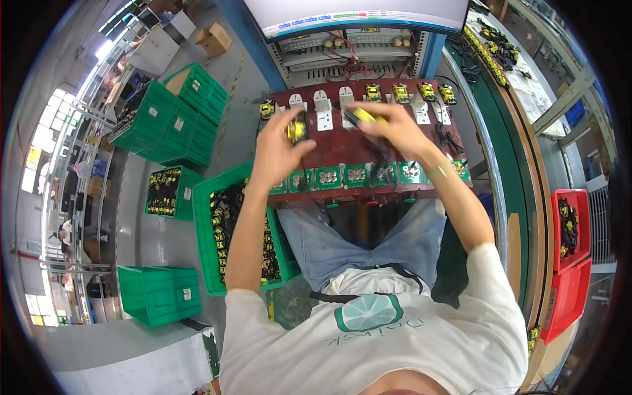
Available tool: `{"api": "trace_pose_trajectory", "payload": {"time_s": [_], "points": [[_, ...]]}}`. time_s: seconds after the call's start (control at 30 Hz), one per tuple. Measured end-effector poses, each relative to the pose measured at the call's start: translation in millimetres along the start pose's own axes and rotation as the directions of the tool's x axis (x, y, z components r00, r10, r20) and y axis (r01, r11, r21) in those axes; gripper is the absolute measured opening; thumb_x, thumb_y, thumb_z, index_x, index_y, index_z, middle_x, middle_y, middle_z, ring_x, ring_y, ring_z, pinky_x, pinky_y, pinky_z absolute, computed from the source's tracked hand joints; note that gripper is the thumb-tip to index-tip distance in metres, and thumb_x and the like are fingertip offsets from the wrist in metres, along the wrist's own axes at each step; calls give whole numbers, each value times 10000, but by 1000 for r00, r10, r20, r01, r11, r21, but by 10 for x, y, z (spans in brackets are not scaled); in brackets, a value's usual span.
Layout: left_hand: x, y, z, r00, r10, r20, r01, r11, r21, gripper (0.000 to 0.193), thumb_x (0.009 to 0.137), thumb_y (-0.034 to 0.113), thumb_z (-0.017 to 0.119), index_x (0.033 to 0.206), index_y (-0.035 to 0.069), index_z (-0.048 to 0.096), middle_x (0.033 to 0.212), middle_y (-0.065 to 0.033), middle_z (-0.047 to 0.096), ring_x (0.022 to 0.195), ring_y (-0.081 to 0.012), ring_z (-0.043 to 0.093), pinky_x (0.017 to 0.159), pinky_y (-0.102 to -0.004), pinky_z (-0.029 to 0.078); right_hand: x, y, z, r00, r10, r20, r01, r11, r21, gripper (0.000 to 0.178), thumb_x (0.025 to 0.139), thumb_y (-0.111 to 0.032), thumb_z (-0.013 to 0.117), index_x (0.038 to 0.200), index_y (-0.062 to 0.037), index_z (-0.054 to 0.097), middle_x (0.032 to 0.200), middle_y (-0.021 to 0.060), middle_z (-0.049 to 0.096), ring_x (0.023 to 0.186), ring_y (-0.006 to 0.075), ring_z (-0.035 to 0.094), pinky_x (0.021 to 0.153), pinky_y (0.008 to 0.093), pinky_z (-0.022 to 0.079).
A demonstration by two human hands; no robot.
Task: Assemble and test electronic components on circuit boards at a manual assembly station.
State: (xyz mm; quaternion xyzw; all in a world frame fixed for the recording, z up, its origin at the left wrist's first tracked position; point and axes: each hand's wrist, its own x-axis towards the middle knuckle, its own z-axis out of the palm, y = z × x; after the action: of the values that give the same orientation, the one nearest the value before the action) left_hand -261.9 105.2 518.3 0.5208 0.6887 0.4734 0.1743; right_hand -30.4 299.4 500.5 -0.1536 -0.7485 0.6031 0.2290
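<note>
My left hand point(276, 145) is closed around a yellow-and-black power adapter point(297, 130), thumb on one side and fingers on the other, above the left part of a dark red test bench point(342, 146). My right hand point(394, 125) pinches another yellow-and-black adapter point(368, 117), partly hidden by the fingers and slightly blurred. It hovers near a white socket point(347, 99) in the bench's back row. More adapters sit in that row, among them one at the left end point(267, 108) and one on the right point(401, 93). Green circuit boards point(356, 175) line the front edge, with dark cables draped across.
A green crate point(205, 263) full of adapters stands beside my left leg; stacked green crates point(158, 125) rise farther left. Behind the bench are a monitor point(355, 13) and a rack of instruments point(309, 43). A conveyor point(526, 178) and red bins point(559, 296) are on the right.
</note>
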Motion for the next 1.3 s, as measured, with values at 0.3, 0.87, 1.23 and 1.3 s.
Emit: {"api": "trace_pose_trajectory", "payload": {"time_s": [0.3, 0.87, 1.23, 1.3], "points": [[1432, -1051, -291, 980, 52, 190, -153, 811, 564, 687, 765, 103, 916, 1412, 23, 701, 1308, -172, 745, 1128, -381, 722, 1003, -426, 565, 1916, 527, 119, 988, 143, 55, -91, 834, -545, 529, 948, -433, 823, 1298, -38, 789, 810, 1, 665, 695, 132, 520, 668, 290, 453], [1527, -1201, -60, 961, -11, 276, -177, 742, 647, 629, 799, 87, 883, 1389, -25, 695, 1304, -253, 690, 1143, -449, 696, 1019, -498, 557, 1877, 845, 181, 970, -198, 139, 229, 566, -792, 538, 918, -519, 778, 1138, -28, 799, 1023, 150, 790, 895, 369, 741, 842, 470, 592], [0, -645, 418, 954, 1, -299, 118, 918, 380, 514, 932, -29, 677, 1432, -76, 564, 1314, -260, 620, 1107, -477, 666, 965, -506, 557, 1939, 795, -171, 977, 206, 54, -103, 679, -727, 362, 1015, -247, 606, 1114, 59, 773, 1227, 158, 786, 871, 396, 746, 803, 495, 586], [-149, -682, 522, 953, -110, -283, 217, 899, 381, 493, 939, -11, 689, 1414, -72, 573, 1270, -254, 629, 1067, -470, 683, 936, -504, 573, 1974, 983, -196, 990, 123, 75, -16, 610, -792, 349, 997, -236, 603, 1077, 63, 766, 1173, 175, 788, 858, 415, 745, 795, 505, 590]]}}
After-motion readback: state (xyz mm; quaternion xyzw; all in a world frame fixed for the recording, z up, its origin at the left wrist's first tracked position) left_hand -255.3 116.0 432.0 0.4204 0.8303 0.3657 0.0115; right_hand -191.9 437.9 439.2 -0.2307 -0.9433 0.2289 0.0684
